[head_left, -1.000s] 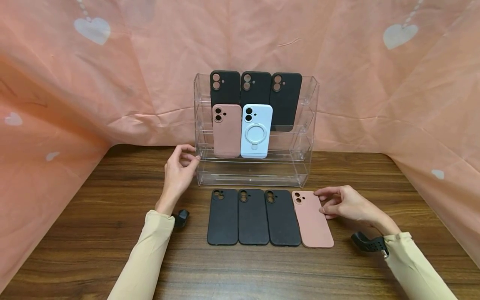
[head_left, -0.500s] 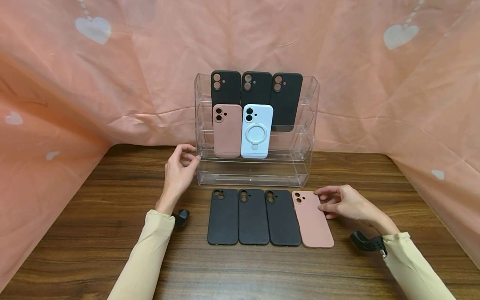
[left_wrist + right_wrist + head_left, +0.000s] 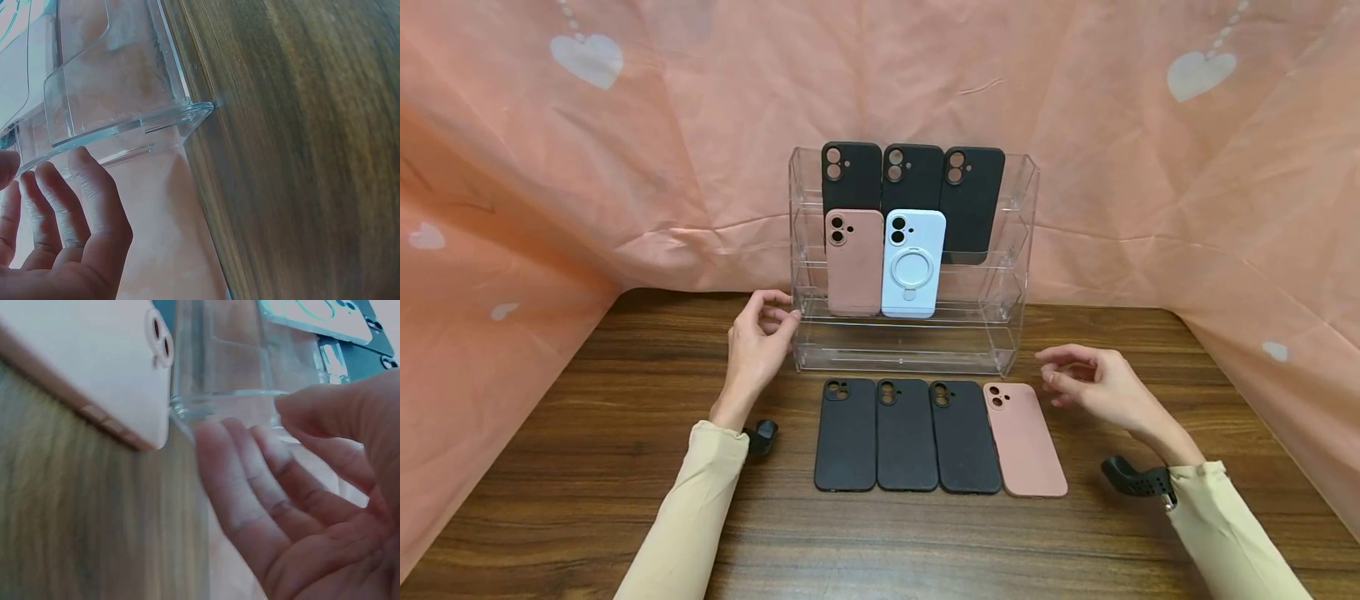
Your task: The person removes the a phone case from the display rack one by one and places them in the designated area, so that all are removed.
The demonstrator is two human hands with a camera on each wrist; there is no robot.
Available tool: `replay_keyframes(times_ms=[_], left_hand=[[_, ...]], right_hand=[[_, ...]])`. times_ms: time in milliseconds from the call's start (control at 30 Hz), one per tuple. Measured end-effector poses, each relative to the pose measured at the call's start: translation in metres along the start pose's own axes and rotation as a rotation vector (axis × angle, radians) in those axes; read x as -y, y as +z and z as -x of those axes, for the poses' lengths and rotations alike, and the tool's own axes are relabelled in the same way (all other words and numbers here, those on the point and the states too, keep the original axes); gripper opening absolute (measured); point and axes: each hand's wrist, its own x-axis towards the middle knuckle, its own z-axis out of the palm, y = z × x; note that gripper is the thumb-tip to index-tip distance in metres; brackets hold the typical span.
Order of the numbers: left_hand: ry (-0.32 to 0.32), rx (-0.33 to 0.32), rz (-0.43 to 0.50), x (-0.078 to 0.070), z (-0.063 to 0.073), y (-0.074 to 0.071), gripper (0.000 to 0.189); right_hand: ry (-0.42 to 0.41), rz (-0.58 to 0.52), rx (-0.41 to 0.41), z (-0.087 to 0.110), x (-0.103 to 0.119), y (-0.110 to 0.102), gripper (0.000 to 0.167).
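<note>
A clear tiered acrylic display stand (image 3: 898, 364) holds several phone cases. My left hand (image 3: 758, 346) is at its left side, fingers loosely bent, fingertips right at the side wall; the left wrist view shows them along the clear edge. My right hand (image 3: 1097, 383) hovers beyond the upper right edge of a pink phone case (image 3: 1026, 442) lying on the table, with nothing between its fingers. Left of that case lie three black ones: the nearest (image 3: 966, 437), the middle one (image 3: 907, 435) and the far-left one (image 3: 846, 437).
In the stand's top tier are three black cases, the right one (image 3: 973, 204) fully showing. Below stand a pink case (image 3: 855, 262) and a white case (image 3: 913, 292) with a ring. A wooden table (image 3: 880, 542) carries everything; peach fabric (image 3: 1112, 167) hangs behind and beside it.
My right hand has let go of the pink case's right edge and lifted a little up and away. The left hand and the cases are as before.
</note>
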Motion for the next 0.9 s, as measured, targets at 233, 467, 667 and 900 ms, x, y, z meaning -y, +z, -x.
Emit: replay_keyframes(times_ms=[233,467,667,900], left_hand=[[0.001,-0.004,-0.004,0.001,0.001,0.0,0.023],[0.011,-0.012,-0.01,0.002,0.0,0.0,0.022],[0.015,-0.014,-0.011,0.001,0.0,0.0,0.022],[0.014,-0.016,-0.004,0.0,0.0,0.001,0.022]], right_hand=[[-0.07,-0.016,-0.135,-0.008,0.014,0.003,0.027],[-0.176,-0.083,-0.246,-0.017,0.026,0.009,0.027],[-0.21,-0.12,-0.304,-0.025,0.036,0.014,0.027],[-0.258,-0.149,-0.336,-0.04,0.048,0.021,0.029]])
